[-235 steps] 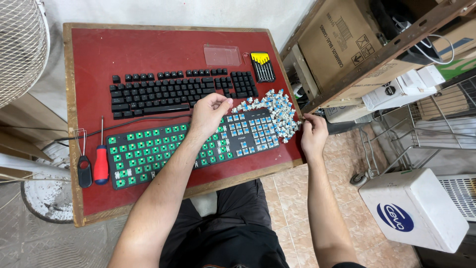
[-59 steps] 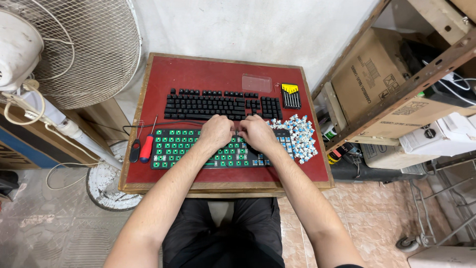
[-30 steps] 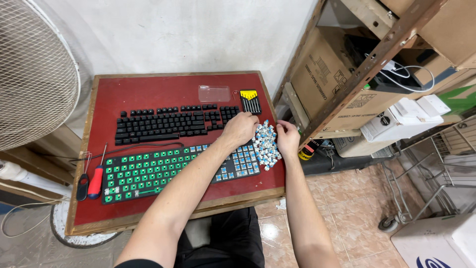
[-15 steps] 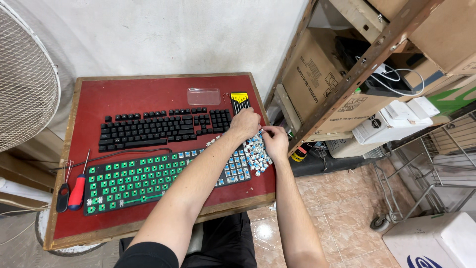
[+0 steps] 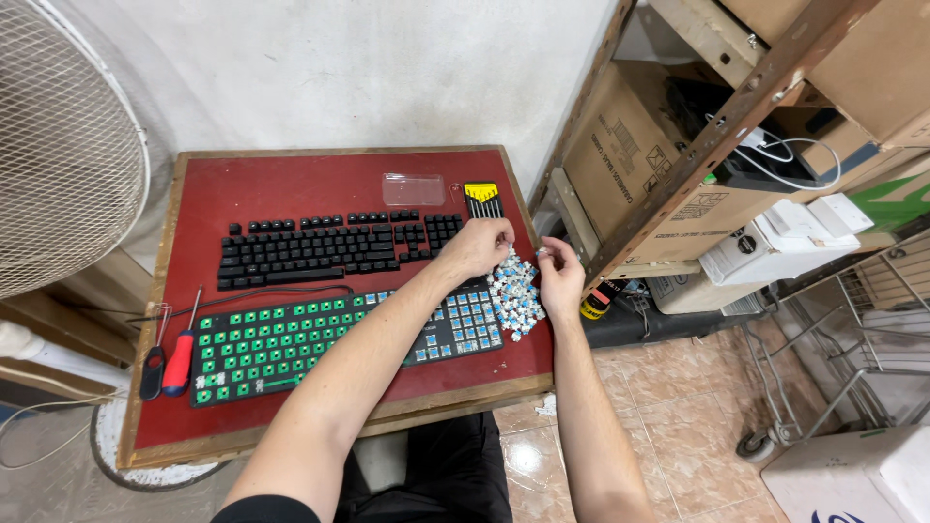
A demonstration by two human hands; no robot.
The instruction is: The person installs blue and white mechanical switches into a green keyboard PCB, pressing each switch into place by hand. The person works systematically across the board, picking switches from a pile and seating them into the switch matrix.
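- The left hand (image 5: 480, 247) reaches across the stripped keyboard (image 5: 349, 339) to the pile of loose switches (image 5: 513, 291); its fingers are curled together over the pile's upper edge, and whether they pinch a switch cannot be seen.
- The right hand (image 5: 560, 276) rests beside the pile, at the table's right edge, and pinches one small pale piece between its fingertips.
- The pile lies just past the keyboard's right end, so both hands reach it easily.
- The bare board shows square plastic switches, green on the left and blue on the right.
- Behind it, a black keyboard (image 5: 334, 250) keeps its matte caps.
- A red-handled screwdriver (image 5: 179, 358) lies on the worn red table (image 5: 291, 184).
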